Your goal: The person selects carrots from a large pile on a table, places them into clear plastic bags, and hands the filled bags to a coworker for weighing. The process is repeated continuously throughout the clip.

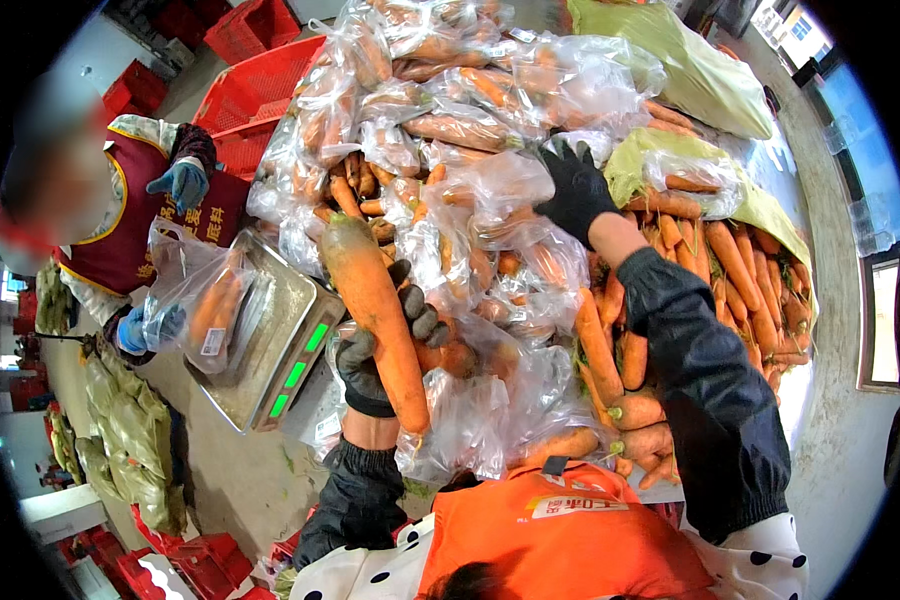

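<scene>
A large carrot (371, 304) with a soil-stained, greenish top is gripped in my left hand (361, 369), which wears a black and grey glove. Its thick end points away from me and its tapered tip towards me. My right hand (576, 186), in a black glove, is spread over the pile with its fingers apart. The thumb side touches or nearly touches a clear plastic bag of carrots (495, 184). Under and around both hands lie more bagged carrots (461, 131). Loose carrots (750, 277) spill from a yellow-green sack (690, 150) beside my right arm.
To the left, a co-worker's blue-gloved hand (139, 330) holds a carrot bag (221, 307) by a metal weighing scale (262, 330) with green displays. Red plastic crates (251, 90) stand behind the pile. A full sack (675, 64) lies at the far right. Filled green bags (131, 442) sit on the floor.
</scene>
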A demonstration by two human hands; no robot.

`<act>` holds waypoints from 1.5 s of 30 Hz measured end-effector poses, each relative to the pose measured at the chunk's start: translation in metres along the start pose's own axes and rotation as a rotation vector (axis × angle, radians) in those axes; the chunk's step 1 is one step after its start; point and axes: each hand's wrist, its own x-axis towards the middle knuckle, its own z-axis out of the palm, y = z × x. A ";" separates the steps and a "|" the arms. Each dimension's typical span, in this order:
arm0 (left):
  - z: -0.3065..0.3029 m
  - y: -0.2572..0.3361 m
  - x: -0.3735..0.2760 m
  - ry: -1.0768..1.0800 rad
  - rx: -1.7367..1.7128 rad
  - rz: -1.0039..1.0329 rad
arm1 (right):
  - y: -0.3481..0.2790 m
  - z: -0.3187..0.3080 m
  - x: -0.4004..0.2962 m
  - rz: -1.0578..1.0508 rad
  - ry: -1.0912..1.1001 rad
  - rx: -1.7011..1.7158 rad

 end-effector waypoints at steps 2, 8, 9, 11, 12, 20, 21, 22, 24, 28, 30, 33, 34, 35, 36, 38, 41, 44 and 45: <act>-0.004 -0.002 -0.002 0.018 0.027 -0.029 | 0.026 0.004 0.034 -0.030 -0.070 -0.046; -0.026 0.002 -0.018 0.049 0.011 -0.021 | 0.082 -0.047 0.099 -0.356 0.229 0.170; -0.029 0.000 -0.018 0.044 0.012 -0.031 | 0.096 -0.053 0.096 -0.157 0.102 0.493; -0.037 0.001 -0.021 0.064 -0.115 -0.043 | 0.121 -0.054 0.091 -0.171 0.136 0.345; -0.035 0.001 -0.020 0.081 -0.103 -0.038 | 0.132 -0.050 0.083 -0.040 0.131 0.527; -0.048 0.035 -0.035 0.045 0.036 0.018 | 0.056 -0.083 0.017 0.108 0.445 0.522; -0.049 0.037 -0.035 0.012 0.023 0.008 | 0.042 -0.088 0.004 -0.024 0.487 0.527; -0.049 0.033 -0.036 0.040 0.014 -0.015 | 0.027 -0.077 -0.005 -0.049 0.624 0.513; -0.050 0.023 -0.045 0.092 -0.004 -0.063 | 0.007 -0.079 -0.045 -0.017 0.466 0.503; -0.035 -0.002 -0.041 0.100 0.295 -0.295 | -0.044 -0.057 -0.144 0.103 0.103 0.879; -0.040 -0.029 -0.046 0.050 0.106 -0.340 | -0.083 -0.072 -0.174 0.129 -0.108 1.027; -0.037 -0.063 -0.042 -0.107 0.973 -0.210 | -0.100 -0.076 -0.215 -0.012 -0.114 1.121; -0.033 -0.072 -0.040 -0.174 1.448 -0.100 | -0.100 -0.080 -0.223 0.002 -0.124 1.136; -0.026 -0.078 -0.037 -0.231 1.668 -0.167 | -0.098 -0.084 -0.232 0.016 -0.133 1.151; -0.011 -0.083 -0.032 -0.307 1.884 -0.230 | -0.096 -0.087 -0.243 0.038 -0.147 1.166; 0.020 -0.105 -0.037 -0.060 0.438 -0.409 | -0.091 -0.085 -0.264 0.018 -0.039 1.109; 0.061 -0.144 -0.036 -0.004 -0.057 -0.390 | -0.068 -0.077 -0.296 -0.060 0.081 0.855; 0.087 -0.184 -0.038 -0.026 0.091 -0.405 | -0.043 -0.095 -0.324 -0.040 0.190 0.891; 0.094 -0.199 -0.038 -0.028 0.071 -0.401 | -0.026 -0.101 -0.335 -0.022 0.166 0.925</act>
